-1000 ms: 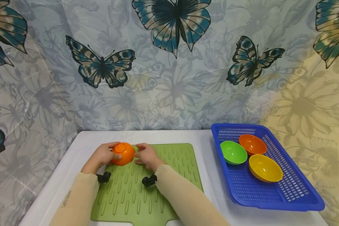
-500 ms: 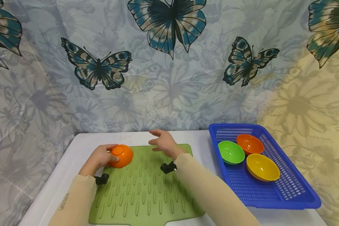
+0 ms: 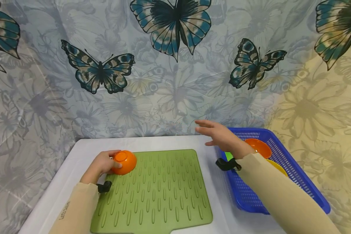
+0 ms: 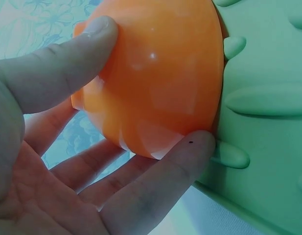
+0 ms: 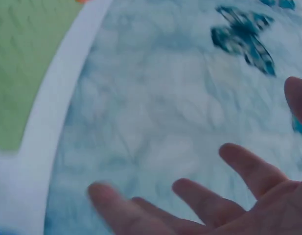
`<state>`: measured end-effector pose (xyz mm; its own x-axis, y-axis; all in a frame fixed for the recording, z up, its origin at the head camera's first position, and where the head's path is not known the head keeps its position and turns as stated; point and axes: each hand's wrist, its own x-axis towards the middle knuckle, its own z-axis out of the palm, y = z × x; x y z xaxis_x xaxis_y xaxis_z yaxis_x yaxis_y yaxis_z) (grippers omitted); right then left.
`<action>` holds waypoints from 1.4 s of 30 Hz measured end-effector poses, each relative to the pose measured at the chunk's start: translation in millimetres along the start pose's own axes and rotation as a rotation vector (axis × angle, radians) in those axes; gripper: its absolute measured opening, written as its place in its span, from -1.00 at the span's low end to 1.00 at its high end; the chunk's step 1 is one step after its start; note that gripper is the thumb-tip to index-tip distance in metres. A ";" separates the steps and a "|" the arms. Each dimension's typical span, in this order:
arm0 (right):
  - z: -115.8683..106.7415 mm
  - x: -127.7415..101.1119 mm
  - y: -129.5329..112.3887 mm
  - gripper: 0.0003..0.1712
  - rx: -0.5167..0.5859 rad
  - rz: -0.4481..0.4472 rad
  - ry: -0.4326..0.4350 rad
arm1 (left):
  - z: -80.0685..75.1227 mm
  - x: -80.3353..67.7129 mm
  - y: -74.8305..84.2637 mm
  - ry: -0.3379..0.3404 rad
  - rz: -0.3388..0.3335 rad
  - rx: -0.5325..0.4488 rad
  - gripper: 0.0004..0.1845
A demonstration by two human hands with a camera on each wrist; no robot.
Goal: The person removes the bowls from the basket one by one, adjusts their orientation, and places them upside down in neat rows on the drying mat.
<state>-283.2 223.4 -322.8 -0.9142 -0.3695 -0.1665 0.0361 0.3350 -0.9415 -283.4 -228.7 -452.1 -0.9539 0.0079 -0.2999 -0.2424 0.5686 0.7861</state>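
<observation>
An orange bowl [image 3: 124,161] lies upside down at the near-left corner of the green ridged mat [image 3: 157,191]. My left hand [image 3: 105,162] grips it from the left. In the left wrist view the thumb [image 4: 58,63] presses on the bowl [image 4: 155,73] near its base and the fingers [image 4: 155,196] reach under its rim, beside the mat [image 4: 268,98]. My right hand [image 3: 214,133] hovers open in the air over the left edge of the blue basket [image 3: 251,130], holding nothing. Its spread fingers [image 5: 248,166] show blurred in the right wrist view.
The basket on the right holds a second orange bowl [image 3: 258,147], a yellow bowl [image 3: 277,166] and a green bowl [image 3: 228,156], all partly hidden by my right arm. The white table [image 3: 163,141] backs onto a butterfly-print curtain [image 3: 169,81].
My right hand let go of the orange bowl, lifted, and swung right from the mat to above the basket. The left hand kept hold of the bowl, which stayed in place.
</observation>
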 end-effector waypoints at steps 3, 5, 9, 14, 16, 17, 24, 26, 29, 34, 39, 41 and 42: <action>-34.0 -27.9 4.7 -0.12 -0.035 0.031 0.011 | -0.7 -0.2 -0.2 0.001 -0.011 -0.007 -0.16; -56.7 -46.3 11.7 -0.09 -0.055 0.053 0.019 | -1.3 -0.5 0.1 0.001 -0.011 -0.006 -0.16; -99.1 -80.5 36.6 -0.08 -0.053 0.126 0.036 | -0.9 1.6 -1.4 0.002 -0.004 -0.008 -0.15; -136.9 -112.7 68.5 -0.01 -0.074 0.278 0.059 | 0.1 6.7 -5.0 0.001 0.002 -0.012 -0.15; -146.9 -121.7 77.7 0.03 -0.086 0.336 0.067 | 0.0 8.3 -6.0 0.002 0.004 -0.010 -0.14; -150.5 -125.2 81.6 0.05 -0.090 0.364 0.072 | -0.3 8.7 -6.4 0.006 0.000 -0.015 -0.15; -164.8 -138.6 103.0 0.14 -0.075 0.460 0.112 | 0.7 8.8 -9.2 0.002 -0.001 -0.012 -0.14; -165.3 -139.8 108.3 0.15 -0.072 0.464 0.111 | 1.2 7.9 -9.1 0.004 0.000 -0.004 -0.14; -164.7 -140.4 114.5 0.16 -0.075 0.470 0.113 | 1.7 6.2 -7.7 0.008 -0.002 0.004 -0.14; -163.8 -141.8 118.0 0.16 -0.101 0.477 0.117 | 2.8 4.0 -4.4 0.010 0.000 0.000 -0.16; -163.5 -140.2 118.6 0.10 -0.149 0.438 0.103 | 2.8 2.9 -4.5 0.014 -0.005 0.000 -0.16; -163.9 -138.3 119.9 0.07 -0.152 0.427 0.099 | 2.4 2.9 -5.1 0.014 -0.007 -0.001 -0.16; -164.2 -137.3 120.1 0.08 -0.151 0.430 0.099 | 2.2 3.0 -5.5 0.014 -0.006 -0.002 -0.16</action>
<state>-219.6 456.6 -364.9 -0.8633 -0.0875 -0.4971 0.3680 0.5650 -0.7385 -284.6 -229.9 -458.5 -0.9549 -0.0067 -0.2968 -0.2481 0.5669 0.7855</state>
